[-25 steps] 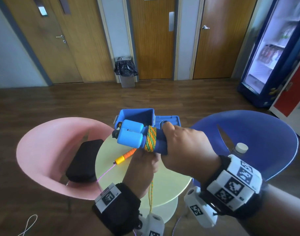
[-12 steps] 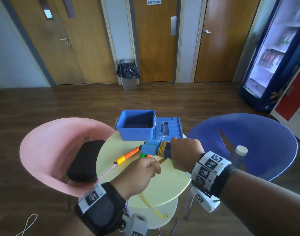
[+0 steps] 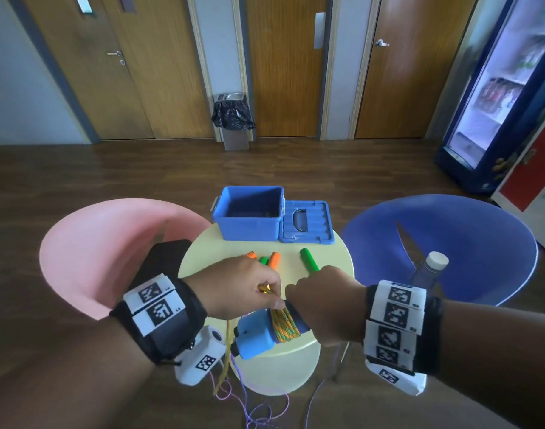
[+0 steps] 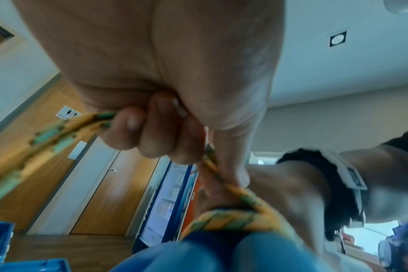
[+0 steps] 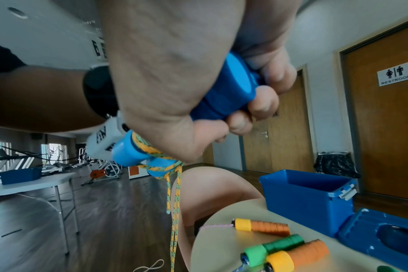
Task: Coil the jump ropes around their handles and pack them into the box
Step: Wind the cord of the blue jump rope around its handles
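My right hand (image 3: pixel 322 300) grips a pair of blue jump-rope handles (image 3: pixel 255 337) held together over the near edge of the round table (image 3: pixel 327 264). An orange-and-green braided rope (image 3: pixel 285 325) is wound several turns around them. My left hand (image 3: pixel 249 289) pinches that rope (image 4: pixel 224 176) just above the coil, and the loose rest hangs down to the floor. In the right wrist view the fingers (image 5: pixel 263 103) curl round the handles (image 5: pixel 224 95). The open blue box (image 3: pixel 249 212) stands at the table's far edge with its lid (image 3: pixel 307 221) lying beside it.
Orange handles (image 3: pixel 274 260) and green handles (image 3: pixel 308 260) of other ropes lie on the table. Purple cord (image 3: pixel 259 407) trails on the floor. A pink chair (image 3: pixel 88 252) holds a black pouch (image 3: pixel 163 258); a blue chair (image 3: pixel 469 246) holds a bottle (image 3: pixel 429 270).
Both hands came down and toward me with the blue handles, from in front of the box to the table's near edge. The left hand moved from under the handles to above the coil.
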`<move>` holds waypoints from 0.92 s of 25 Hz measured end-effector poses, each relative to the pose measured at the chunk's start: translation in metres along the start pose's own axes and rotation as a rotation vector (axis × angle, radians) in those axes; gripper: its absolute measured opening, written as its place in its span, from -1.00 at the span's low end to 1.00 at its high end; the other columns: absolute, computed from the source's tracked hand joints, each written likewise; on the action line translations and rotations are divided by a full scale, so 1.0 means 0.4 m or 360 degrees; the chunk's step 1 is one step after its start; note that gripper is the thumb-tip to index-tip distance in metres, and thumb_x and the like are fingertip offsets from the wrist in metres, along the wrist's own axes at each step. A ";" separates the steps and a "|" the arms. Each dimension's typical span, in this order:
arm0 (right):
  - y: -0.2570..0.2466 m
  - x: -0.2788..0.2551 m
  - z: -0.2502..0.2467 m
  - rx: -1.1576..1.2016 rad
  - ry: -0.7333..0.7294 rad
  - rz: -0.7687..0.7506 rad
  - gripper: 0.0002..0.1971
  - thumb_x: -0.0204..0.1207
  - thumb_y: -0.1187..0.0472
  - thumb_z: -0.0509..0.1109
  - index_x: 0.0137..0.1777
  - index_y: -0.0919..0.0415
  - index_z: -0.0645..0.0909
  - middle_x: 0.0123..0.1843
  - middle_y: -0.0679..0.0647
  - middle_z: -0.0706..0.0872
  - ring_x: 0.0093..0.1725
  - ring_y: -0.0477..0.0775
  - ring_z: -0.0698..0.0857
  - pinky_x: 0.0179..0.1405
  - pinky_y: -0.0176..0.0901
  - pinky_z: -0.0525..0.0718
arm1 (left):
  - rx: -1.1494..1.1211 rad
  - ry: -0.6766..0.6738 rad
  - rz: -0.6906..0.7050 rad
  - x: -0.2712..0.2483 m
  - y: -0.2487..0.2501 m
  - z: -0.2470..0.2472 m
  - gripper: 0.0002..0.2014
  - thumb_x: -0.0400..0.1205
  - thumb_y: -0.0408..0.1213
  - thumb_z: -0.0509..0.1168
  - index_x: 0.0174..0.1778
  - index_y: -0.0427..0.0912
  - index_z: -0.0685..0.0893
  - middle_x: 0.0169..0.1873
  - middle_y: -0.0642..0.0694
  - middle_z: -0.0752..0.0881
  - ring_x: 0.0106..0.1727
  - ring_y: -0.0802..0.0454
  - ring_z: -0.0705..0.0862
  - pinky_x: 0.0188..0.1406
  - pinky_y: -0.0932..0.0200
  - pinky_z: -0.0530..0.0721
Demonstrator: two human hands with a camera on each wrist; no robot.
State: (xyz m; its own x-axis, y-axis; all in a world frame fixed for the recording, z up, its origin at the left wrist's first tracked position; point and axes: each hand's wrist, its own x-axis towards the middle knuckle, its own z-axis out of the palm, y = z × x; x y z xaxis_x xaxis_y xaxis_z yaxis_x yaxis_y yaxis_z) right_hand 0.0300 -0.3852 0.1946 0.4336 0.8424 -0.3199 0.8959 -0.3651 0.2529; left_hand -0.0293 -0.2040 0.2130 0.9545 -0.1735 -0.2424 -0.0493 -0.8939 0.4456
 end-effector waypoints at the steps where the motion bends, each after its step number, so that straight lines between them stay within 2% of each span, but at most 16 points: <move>1: 0.000 -0.011 -0.007 0.0005 0.0029 -0.0019 -0.78 0.43 0.16 0.40 0.02 0.16 0.49 -0.26 0.03 0.65 -0.37 0.13 0.63 -0.24 -0.01 0.70 | -0.0040 -0.0028 0.0058 0.000 -0.004 -0.002 -0.80 0.57 0.09 0.43 -0.15 0.04 0.77 -0.26 -0.05 0.74 -0.21 0.09 0.58 -0.20 0.13 0.53; 4: 0.006 -0.039 -0.030 0.0008 0.0126 -0.0058 -0.76 0.39 0.15 0.42 -0.01 0.13 0.47 -0.24 0.03 0.65 -0.36 0.16 0.63 -0.23 0.02 0.72 | -0.0219 -0.0052 0.0203 0.001 -0.019 -0.003 -0.78 0.57 0.04 0.44 -0.21 -0.04 0.75 -0.29 -0.05 0.75 -0.19 0.02 0.64 -0.06 -0.07 0.64; 8: 0.015 -0.063 -0.054 -0.0017 0.0248 -0.0079 -0.71 0.39 0.10 0.42 -0.08 0.06 0.33 -0.21 0.02 0.65 -0.30 0.20 0.64 -0.28 -0.07 0.55 | -0.0380 0.0002 0.0316 0.003 -0.025 0.007 -0.66 0.48 0.20 0.36 -0.20 -0.03 0.71 -0.21 -0.05 0.76 -0.09 -0.04 0.68 0.15 -0.22 0.63; 10: 0.018 -0.074 -0.064 -0.0011 0.0293 -0.0079 -0.69 0.40 0.08 0.41 -0.09 0.04 0.28 -0.19 0.01 0.65 -0.28 0.20 0.64 -0.30 -0.08 0.50 | -0.0514 0.0003 0.0327 0.005 -0.024 0.011 -0.70 0.45 0.20 0.36 -0.24 0.03 0.70 -0.23 0.00 0.74 -0.08 -0.04 0.68 0.15 -0.19 0.65; 12: 0.020 -0.085 -0.074 0.0019 0.0309 -0.0091 -0.68 0.41 0.08 0.40 -0.08 0.02 0.26 -0.15 0.01 0.66 -0.24 0.19 0.65 -0.29 -0.08 0.49 | -0.0702 -0.0008 0.0317 0.004 -0.023 0.015 -0.80 0.44 0.16 0.39 -0.31 0.13 0.70 -0.30 0.00 0.70 -0.17 -0.02 0.65 0.06 -0.12 0.67; 14: 0.020 -0.095 -0.084 0.0067 0.0325 -0.0097 -0.69 0.40 0.05 0.40 -0.07 0.00 0.28 -0.14 0.00 0.66 -0.21 0.18 0.66 -0.25 -0.07 0.58 | -0.0901 0.0035 0.0310 -0.001 -0.026 0.017 -0.82 0.43 0.11 0.42 -0.34 0.12 0.70 -0.34 -0.03 0.67 -0.25 0.02 0.62 -0.11 -0.03 0.64; 16: 0.022 -0.100 -0.094 0.0105 0.0341 -0.0088 -0.72 0.39 0.04 0.40 -0.01 0.00 0.36 -0.15 -0.02 0.65 -0.21 0.16 0.66 -0.21 -0.02 0.68 | -0.1041 0.0097 0.0324 -0.008 -0.033 0.013 -0.83 0.44 0.07 0.43 -0.37 0.10 0.70 -0.35 -0.05 0.66 -0.28 0.03 0.60 -0.18 0.07 0.61; 19: 0.024 -0.098 -0.102 0.0110 0.0405 -0.0080 -0.73 0.40 0.03 0.38 0.04 0.02 0.43 -0.14 -0.02 0.65 -0.23 0.16 0.66 -0.19 0.00 0.71 | -0.1153 0.0112 0.0388 -0.020 -0.042 -0.001 -0.83 0.46 0.04 0.41 -0.38 0.08 0.69 -0.28 -0.32 0.64 -0.27 0.06 0.59 -0.18 0.16 0.60; 20: 0.025 -0.095 -0.101 0.0106 0.0443 -0.0104 -0.74 0.41 0.03 0.37 0.04 0.02 0.42 -0.14 -0.02 0.65 -0.23 0.16 0.66 -0.19 -0.01 0.70 | -0.1194 0.0101 0.0413 -0.025 -0.042 -0.005 -0.82 0.47 0.04 0.40 -0.38 0.07 0.69 -0.27 -0.32 0.65 -0.27 0.08 0.59 -0.19 0.21 0.60; 23: 0.031 -0.085 -0.106 0.0114 0.0623 -0.0235 -0.69 0.37 0.02 0.40 -0.10 -0.02 0.28 -0.23 -0.02 0.64 -0.32 0.18 0.63 -0.30 -0.03 0.67 | -0.1283 0.0107 0.0463 -0.037 -0.042 -0.016 -0.82 0.48 -0.02 0.38 -0.37 0.00 0.70 -0.36 0.00 0.71 -0.30 0.12 0.61 -0.20 0.30 0.59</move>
State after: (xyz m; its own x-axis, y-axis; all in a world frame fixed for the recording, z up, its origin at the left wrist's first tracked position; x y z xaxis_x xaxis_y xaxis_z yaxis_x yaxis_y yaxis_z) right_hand 0.0223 -0.4015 0.2474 0.2435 0.9695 0.0265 0.9561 -0.2445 0.1617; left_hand -0.0408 -0.1838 0.2144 0.9530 -0.3025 0.0164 -0.0949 -0.2467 0.9644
